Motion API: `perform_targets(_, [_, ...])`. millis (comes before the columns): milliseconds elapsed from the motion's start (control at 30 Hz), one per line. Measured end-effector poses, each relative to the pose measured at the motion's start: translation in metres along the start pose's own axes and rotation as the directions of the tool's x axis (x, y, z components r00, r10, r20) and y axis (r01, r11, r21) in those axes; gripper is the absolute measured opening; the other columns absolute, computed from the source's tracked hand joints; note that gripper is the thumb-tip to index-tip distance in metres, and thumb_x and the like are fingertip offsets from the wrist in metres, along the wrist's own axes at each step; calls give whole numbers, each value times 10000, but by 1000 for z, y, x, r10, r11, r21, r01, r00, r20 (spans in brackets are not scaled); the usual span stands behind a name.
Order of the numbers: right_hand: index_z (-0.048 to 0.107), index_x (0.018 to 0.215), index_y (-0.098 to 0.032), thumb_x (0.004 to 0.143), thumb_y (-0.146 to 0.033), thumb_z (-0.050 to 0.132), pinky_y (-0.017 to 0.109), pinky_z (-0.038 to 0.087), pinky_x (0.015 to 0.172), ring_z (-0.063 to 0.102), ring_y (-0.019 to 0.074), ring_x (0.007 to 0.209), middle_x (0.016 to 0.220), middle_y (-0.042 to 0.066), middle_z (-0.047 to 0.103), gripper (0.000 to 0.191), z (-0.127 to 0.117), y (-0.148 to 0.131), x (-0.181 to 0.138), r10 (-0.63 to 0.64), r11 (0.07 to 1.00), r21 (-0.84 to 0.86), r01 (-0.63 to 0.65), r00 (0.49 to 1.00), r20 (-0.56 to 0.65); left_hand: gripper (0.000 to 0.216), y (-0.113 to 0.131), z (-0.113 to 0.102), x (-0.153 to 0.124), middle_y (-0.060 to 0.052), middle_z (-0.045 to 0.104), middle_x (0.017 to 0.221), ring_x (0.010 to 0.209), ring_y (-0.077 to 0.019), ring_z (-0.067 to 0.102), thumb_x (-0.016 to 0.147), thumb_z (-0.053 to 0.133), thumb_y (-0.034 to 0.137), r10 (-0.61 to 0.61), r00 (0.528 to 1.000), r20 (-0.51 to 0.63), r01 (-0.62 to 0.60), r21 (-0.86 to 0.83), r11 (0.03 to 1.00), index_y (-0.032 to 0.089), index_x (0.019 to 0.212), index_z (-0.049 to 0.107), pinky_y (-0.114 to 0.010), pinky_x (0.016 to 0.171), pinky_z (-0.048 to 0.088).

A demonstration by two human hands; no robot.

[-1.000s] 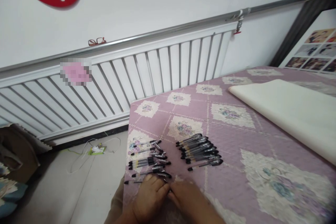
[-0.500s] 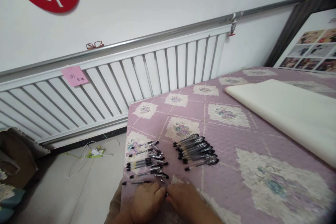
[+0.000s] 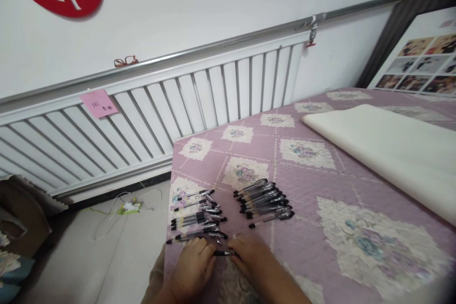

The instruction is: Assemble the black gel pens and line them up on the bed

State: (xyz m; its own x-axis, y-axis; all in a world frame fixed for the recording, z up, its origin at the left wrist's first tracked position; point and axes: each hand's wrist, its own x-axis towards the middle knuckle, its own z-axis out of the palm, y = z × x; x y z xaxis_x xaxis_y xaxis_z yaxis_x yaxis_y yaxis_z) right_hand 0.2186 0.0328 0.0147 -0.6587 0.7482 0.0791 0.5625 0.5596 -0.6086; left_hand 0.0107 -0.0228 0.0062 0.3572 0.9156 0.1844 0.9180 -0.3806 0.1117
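Note:
My left hand (image 3: 192,268) and my right hand (image 3: 251,259) rest close together at the near edge of a purple quilted bed cover (image 3: 313,185). Between their fingertips they pinch one black pen (image 3: 223,253), each hand at one end. Just beyond my left hand lies a loose scatter of black pens and caps (image 3: 199,216). To its right, several black pens lie in a neat row (image 3: 265,202).
A white slatted radiator cover (image 3: 149,114) with a pink note (image 3: 99,103) runs along the wall. Red glasses (image 3: 124,61) sit on the metal rail. A cream folded sheet (image 3: 392,152) lies far right. Cables and a green item (image 3: 131,206) are on the floor.
My hands have drawn slightly apart, so a black pen now shows between their fingertips. The view has shifted a little to the right.

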Motion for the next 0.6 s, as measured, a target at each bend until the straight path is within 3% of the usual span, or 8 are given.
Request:
perform_targets(67, [625,950,-241,850,-154,461,294,429,768,605,199,882,933,28,680,212,-1,2,0,-17,1000,22,17,1000,-19,273,1,-1,1,-33,639,943,841,-194,579,834,447,128,-7,1000,-13,7,-30,1000,230,1051,576,-319,771,483])
perform_targets(267, [631,940,-182,835,-78,418,335,448,781,601,223,882,922,74,674,260,8,12,10,81,995,-48,-87,989,-123,336,0,-4,1,-39,644,928,826,-187,595,841,428,116,-18,1000,-15,17,-52,999,231,1123,567,-304,745,499])
perform_targets(467, [604,1019,-203,871,-144,455,361,446,835,580,230,939,999,72,660,218,20,-5,25,-33,999,-37,26,975,-220,289,-7,-2,-5,-68,650,977,893,-200,606,878,395,141,-63,986,-152,50,-88,995,203,1088,584,-346,792,519])
perform_targets(600, [605,909,-202,893,-165,445,331,438,801,573,200,892,922,55,641,165,14,-8,27,9,1000,7,-8,956,-293,289,-10,-2,-6,-62,650,988,916,-202,604,872,413,138,-85,985,-148,71,-91,993,215,1089,588,-362,826,514])
